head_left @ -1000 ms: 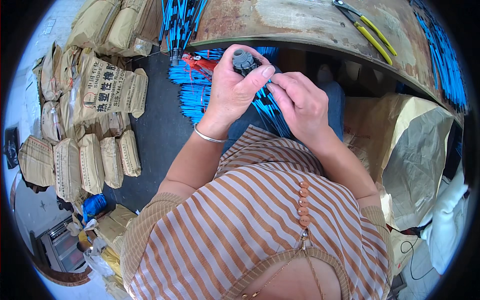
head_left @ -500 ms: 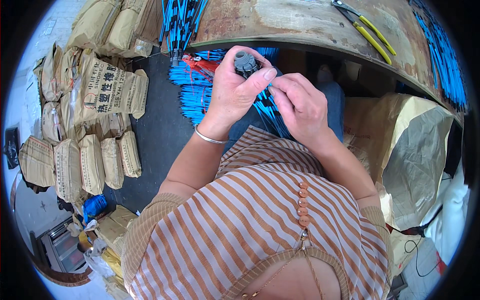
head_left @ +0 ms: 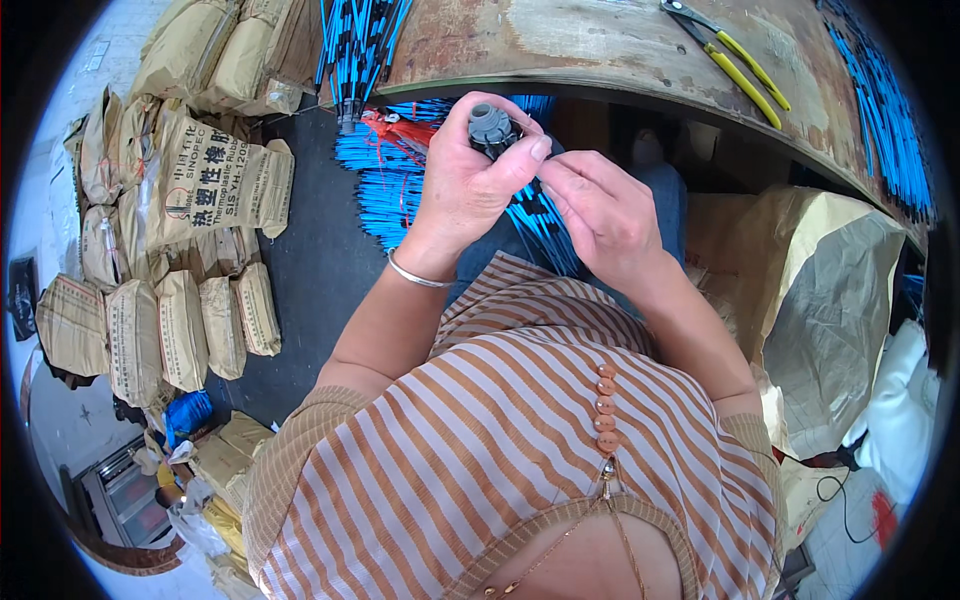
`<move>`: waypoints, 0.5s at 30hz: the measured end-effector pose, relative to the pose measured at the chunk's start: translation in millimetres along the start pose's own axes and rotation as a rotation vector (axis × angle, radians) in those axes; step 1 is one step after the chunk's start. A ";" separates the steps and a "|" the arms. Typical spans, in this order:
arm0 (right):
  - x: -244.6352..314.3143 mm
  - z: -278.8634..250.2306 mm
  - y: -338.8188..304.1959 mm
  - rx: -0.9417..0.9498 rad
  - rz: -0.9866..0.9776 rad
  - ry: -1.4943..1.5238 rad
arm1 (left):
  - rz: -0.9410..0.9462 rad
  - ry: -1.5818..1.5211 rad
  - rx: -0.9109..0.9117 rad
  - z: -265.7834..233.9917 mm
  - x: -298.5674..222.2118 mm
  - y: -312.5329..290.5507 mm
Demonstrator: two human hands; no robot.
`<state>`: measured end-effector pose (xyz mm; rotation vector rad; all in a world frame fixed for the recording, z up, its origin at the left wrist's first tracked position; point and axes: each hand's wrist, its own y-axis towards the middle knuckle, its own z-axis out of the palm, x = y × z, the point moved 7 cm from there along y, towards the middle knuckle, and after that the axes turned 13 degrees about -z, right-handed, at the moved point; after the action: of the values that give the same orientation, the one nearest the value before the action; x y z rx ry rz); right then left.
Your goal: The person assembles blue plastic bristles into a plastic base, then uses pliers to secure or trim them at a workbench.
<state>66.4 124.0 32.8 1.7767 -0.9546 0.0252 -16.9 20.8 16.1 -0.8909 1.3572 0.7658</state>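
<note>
My left hand (head_left: 475, 175) is wrapped around a bundle of thin blue rods (head_left: 543, 232) with black bands. The bundle's grey, ribbed round end (head_left: 489, 124) pokes up between thumb and forefinger, and the rods slant down toward my lap. My right hand (head_left: 605, 210) is closed beside it, its thumb and forefinger pinched near my left thumb tip. What those fingers hold, if anything, is too small and hidden to make out.
More blue rods (head_left: 385, 205), some with red ties (head_left: 400, 132), lie beyond my left hand. On the wooden table (head_left: 600, 40) are yellow-handled pliers (head_left: 740, 70) and other rod bundles (head_left: 360, 50). Brown paper sacks (head_left: 185, 320) are stacked at left; a large open paper bag (head_left: 830, 300) stands at right.
My right hand has turned slightly, its fingers straighter and shifted a little to the right. My left hand keeps its grip on the bundle in the same place.
</note>
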 end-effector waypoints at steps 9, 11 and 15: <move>-108.8 -119.8 24.6 0.041 0.256 -0.618 | -0.018 0.025 -0.034 -8.0 -0.3 -2.5; -149.4 -144.6 12.1 0.265 0.224 -0.872 | -0.032 0.012 0.030 5.7 -2.1 6.6; -178.0 -112.8 6.6 0.479 0.179 -0.866 | -0.070 0.003 -0.030 -2.3 1.1 3.6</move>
<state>-12.1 318.1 7.9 2.1668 -1.8424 -0.4721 -21.0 20.4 14.7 -0.9591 1.3130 0.7327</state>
